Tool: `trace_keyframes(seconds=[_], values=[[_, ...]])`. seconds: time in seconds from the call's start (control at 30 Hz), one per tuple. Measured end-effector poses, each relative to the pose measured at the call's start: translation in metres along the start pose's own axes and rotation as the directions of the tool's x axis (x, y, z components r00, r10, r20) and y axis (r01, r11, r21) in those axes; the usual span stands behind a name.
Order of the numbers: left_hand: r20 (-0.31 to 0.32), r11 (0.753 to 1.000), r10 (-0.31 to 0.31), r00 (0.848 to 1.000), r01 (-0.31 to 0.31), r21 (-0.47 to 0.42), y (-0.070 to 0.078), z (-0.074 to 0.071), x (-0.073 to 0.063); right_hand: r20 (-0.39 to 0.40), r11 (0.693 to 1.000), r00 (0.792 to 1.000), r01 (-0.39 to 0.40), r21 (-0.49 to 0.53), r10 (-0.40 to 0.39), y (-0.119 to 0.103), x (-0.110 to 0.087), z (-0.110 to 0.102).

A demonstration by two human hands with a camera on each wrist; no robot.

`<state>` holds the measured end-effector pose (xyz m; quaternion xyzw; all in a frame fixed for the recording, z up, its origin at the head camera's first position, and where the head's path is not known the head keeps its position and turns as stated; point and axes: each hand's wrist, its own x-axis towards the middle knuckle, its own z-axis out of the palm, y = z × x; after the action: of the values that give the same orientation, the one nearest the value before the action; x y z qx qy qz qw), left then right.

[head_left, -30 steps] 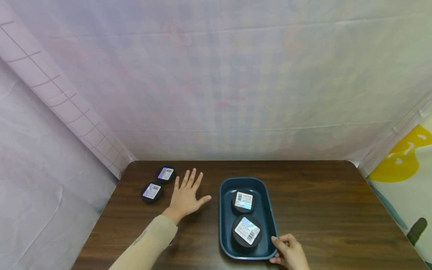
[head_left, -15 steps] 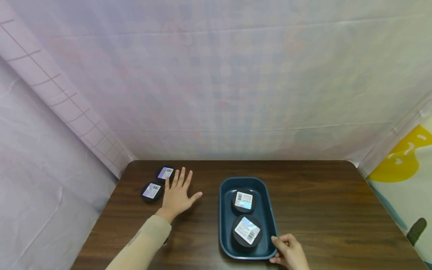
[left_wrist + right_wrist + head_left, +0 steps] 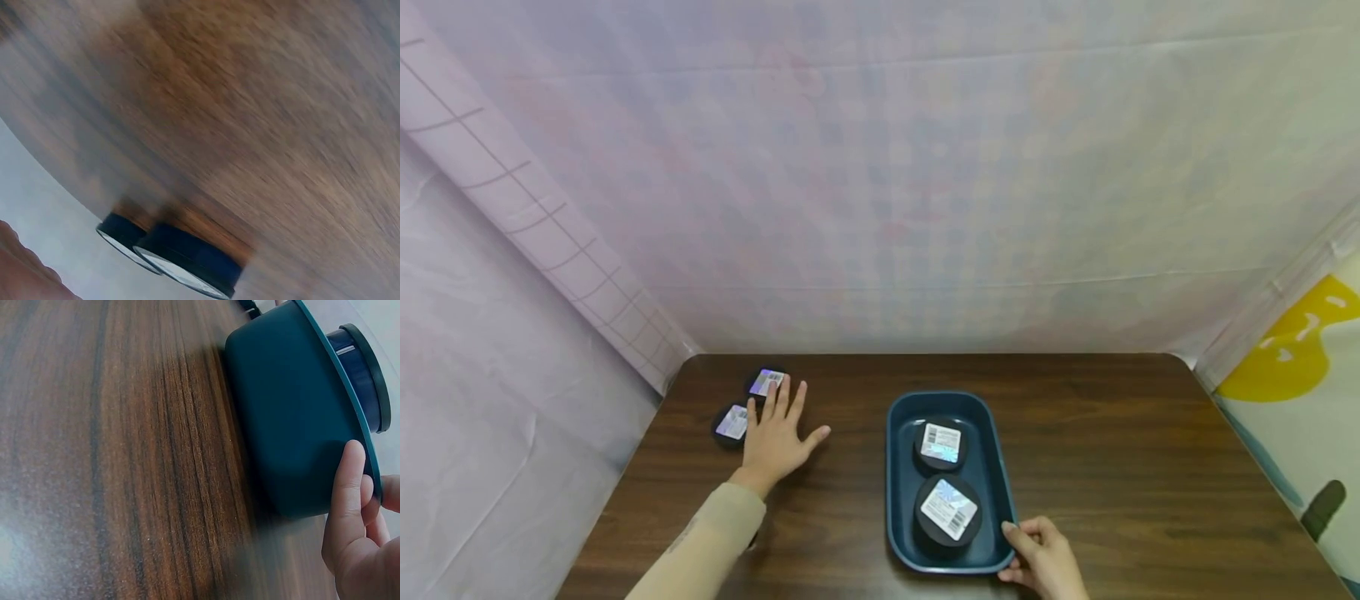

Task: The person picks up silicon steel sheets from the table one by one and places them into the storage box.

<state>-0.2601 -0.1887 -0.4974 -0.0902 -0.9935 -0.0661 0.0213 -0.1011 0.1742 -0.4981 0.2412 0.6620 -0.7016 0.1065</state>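
Observation:
My left hand (image 3: pixel 775 442) is spread with straight fingers above the table, beside two round black containers with white labels. Its fingertips overlap the far container (image 3: pixel 766 382) and the near container (image 3: pixel 730 425) in the head view; contact cannot be told. With thumb and fingers, my right hand (image 3: pixel 1045 557) pinches the near right corner of a dark blue-green tray (image 3: pixel 891 500). Inside the tray sit a smaller black container (image 3: pixel 942 444) and a taller one (image 3: pixel 948 512), labels up. From the right wrist, the tray's outer wall (image 3: pixel 281 419) shows with fingers against it.
A brown wooden table (image 3: pixel 1135 467) carries everything. Pale cloth (image 3: pixel 925 208) hangs behind its far edge, and more cloth (image 3: pixel 497 433) hangs along the left side. A yellow print (image 3: pixel 1292 350) marks the right-hand cloth.
My left hand has moved left, from open table to over the edges of the two loose containers. My right hand and the tray have stayed in place.

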Motion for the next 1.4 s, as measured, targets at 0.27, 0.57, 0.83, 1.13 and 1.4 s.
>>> trace_keyframes(seconds=[0.27,0.57,0.83,1.13,1.4], values=[[-0.018,0.999,-0.035,0.999,0.034,-0.018,-0.018,-0.002,-0.003,0.003,1.0,1.0,0.002,0.002,-0.002,0.0,0.0,0.0],[-0.016,0.996,-0.078,0.997,0.077,-0.045,-0.038,-0.001,-0.009,0.01,1.0,1.0,0.002,-0.002,-0.002,0.0,0.0,0.0],[0.031,0.985,-0.146,0.989,0.148,-0.087,-0.054,-0.003,-0.01,0.019,1.0,1.0,0.001,-0.003,-0.001,0.0,0.0,-0.001],[0.016,0.973,-0.206,0.979,0.206,-0.106,-0.07,0.002,-0.01,0.023,1.0,1.0,0.009,-0.008,-0.009,0.001,0.0,-0.002],[0.032,0.954,-0.257,0.966,0.258,-0.155,-0.074,0.0,-0.006,0.023,1.0,1.0,0.014,-0.008,-0.014,0.003,0.002,-0.003]])
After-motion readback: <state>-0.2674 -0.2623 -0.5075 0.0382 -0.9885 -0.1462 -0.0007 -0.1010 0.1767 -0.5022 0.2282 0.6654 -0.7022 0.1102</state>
